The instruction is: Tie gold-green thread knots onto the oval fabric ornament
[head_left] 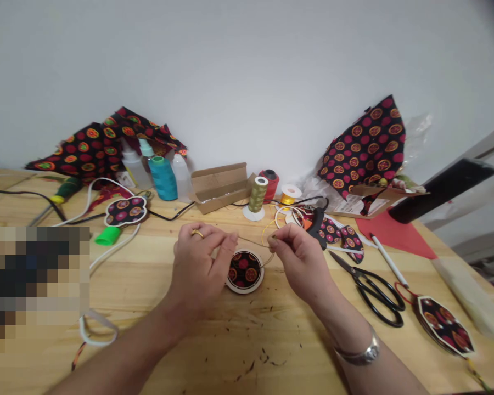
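A round white-rimmed piece (245,270) with dark patterned fabric lies on the wooden table between my hands. My left hand (203,260) is at its left edge, fingers together, with a thin cord (253,242) at the fingertips. The cord stretches across to my right hand (298,257), which pinches it between thumb and forefinger above and right of the round piece. A loop of the cord hangs down beside the piece's right edge.
Black scissors (376,293) and an octagonal fabric piece (445,325) lie right. Thread spools (257,195), an open cardboard box (222,189) and bottles (182,178) stand behind. A flower-shaped piece (125,210) and green cap (107,236) are left.
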`<state>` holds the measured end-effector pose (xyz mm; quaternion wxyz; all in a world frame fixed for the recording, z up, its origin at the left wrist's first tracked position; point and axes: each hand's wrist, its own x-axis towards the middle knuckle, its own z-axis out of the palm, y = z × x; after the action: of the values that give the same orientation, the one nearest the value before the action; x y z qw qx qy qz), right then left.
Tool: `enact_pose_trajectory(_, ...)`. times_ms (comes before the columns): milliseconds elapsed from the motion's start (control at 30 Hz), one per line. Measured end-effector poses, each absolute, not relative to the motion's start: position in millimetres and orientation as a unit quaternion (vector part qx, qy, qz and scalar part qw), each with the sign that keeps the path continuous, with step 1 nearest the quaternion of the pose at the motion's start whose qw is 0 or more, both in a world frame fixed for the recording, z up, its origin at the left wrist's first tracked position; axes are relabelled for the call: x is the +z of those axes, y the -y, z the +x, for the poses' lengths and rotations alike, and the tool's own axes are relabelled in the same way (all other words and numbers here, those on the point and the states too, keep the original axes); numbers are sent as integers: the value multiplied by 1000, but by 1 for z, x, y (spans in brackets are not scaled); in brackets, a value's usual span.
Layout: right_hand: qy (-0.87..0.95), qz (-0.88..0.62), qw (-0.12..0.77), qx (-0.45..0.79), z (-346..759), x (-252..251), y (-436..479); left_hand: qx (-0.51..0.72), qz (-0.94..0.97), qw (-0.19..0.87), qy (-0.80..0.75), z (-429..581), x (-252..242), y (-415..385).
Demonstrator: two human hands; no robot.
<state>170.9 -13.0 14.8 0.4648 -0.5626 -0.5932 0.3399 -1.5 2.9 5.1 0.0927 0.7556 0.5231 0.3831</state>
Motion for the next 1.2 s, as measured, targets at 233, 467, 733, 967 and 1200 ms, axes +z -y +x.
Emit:
enact_pose_trajectory(233, 615, -552, 441, 351, 167, 13, 16, 561, 677, 119, -462, 6, 5, 5)
enact_pose_trajectory(467, 646, -538, 412, 352, 158, 9, 20, 463, 641, 455, -409, 13, -2, 15)
enact_pose_trajectory(733, 647, -546, 402, 348, 158, 10, 19, 346, 580, 602, -427, 12, 5, 15)
enact_pose_trajectory(967, 657, -554, 395, 325, 160, 7, 18, 365, 587, 588, -419, 13, -1, 12)
enact_pose_trajectory(1200, 652, -558, 398, 324, 159, 10, 18, 365, 531, 624, -442, 14, 0, 8)
